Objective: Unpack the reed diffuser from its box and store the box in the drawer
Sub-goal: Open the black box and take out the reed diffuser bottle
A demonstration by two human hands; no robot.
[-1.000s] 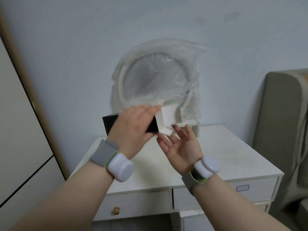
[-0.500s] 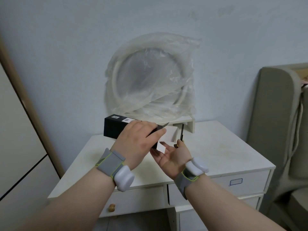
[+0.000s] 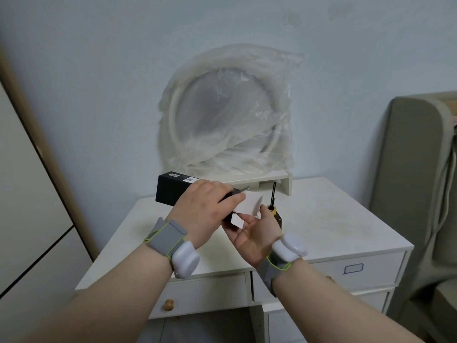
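Fingers of the left hand (image 3: 206, 214) wrap over the top of a long black box (image 3: 174, 190), clasping it near its right end and holding it level above the white cabinet (image 3: 333, 219). White stickers sit on the box's upper face at the far left, their print too small to read. The box's right end is open, with pale flaps (image 3: 249, 209) folded outward.

Just right of that opening is the right hand (image 3: 252, 233), palm up and fingers loosely spread — cupped under the flaps and touching them, not clenched on anything. Beside its fingertips stands the reed diffuser (image 3: 274, 214), a dark bottle with a gold collar and thin black sticks rising from it; it appears to rest on the cabinet top, though the hand hides its base.

Both wrists wear grey bands with white pods. Behind, a coiled hose in a clear plastic bag (image 3: 230, 112) leans on the wall over a small white shelf (image 3: 279, 178). Nearer, the drawers (image 3: 207, 293) are closed — the right one bears a blue outlined label (image 3: 353, 268), blank as far as can be seen.
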